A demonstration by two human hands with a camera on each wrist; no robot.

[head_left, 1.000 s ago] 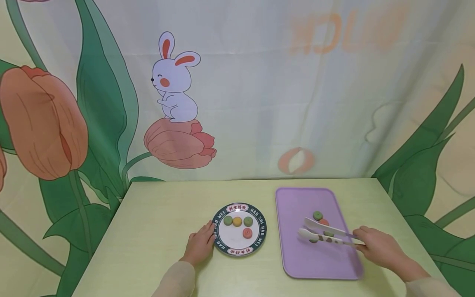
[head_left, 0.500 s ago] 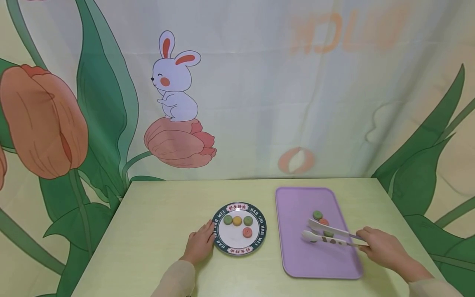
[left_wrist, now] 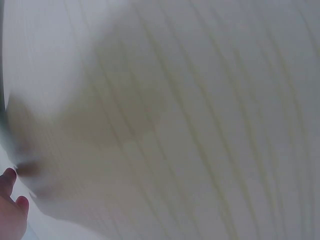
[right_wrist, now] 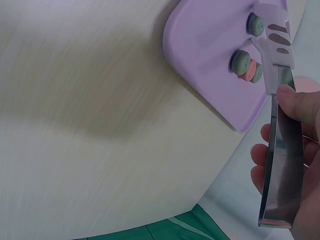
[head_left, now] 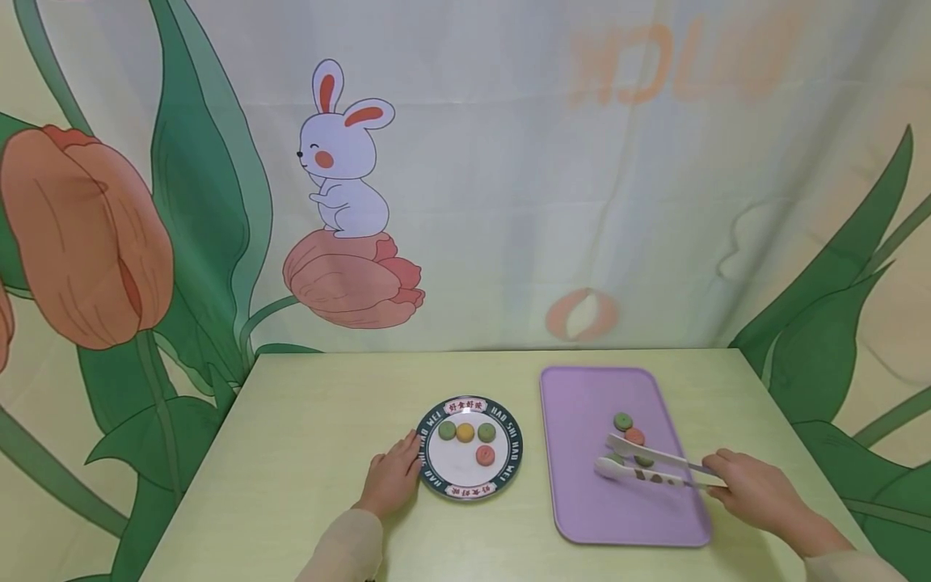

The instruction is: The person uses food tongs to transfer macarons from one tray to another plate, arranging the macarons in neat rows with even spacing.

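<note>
In the head view my left hand (head_left: 391,475) rests beside a round plate (head_left: 469,490) with a dark patterned rim, fingertips touching its left edge. Two green macarons, one yellow macaron (head_left: 465,433) and one pink macaron (head_left: 485,456) lie on that plate. My right hand (head_left: 756,495) grips a pair of food tongs (right_wrist: 284,165) with white spotted tips and metal arms. The tips are spread low over a purple tray (head_left: 582,509), around a green macaron (right_wrist: 256,25) partly hidden by them. Nearby on the tray sit a pink macaron (right_wrist: 248,71) and two more green macarons (head_left: 622,421).
A pale table (head_left: 320,420) carries the plate and tray, which stand apart with bare tabletop between them. Behind its back edge hangs a curtain (head_left: 480,202) printed with tulips and a rabbit. The left wrist view shows mostly tabletop in shadow.
My right hand has drawn the tongs slightly to the right and toward me over the tray. The left hand, the plate and its macarons have stayed in place.
</note>
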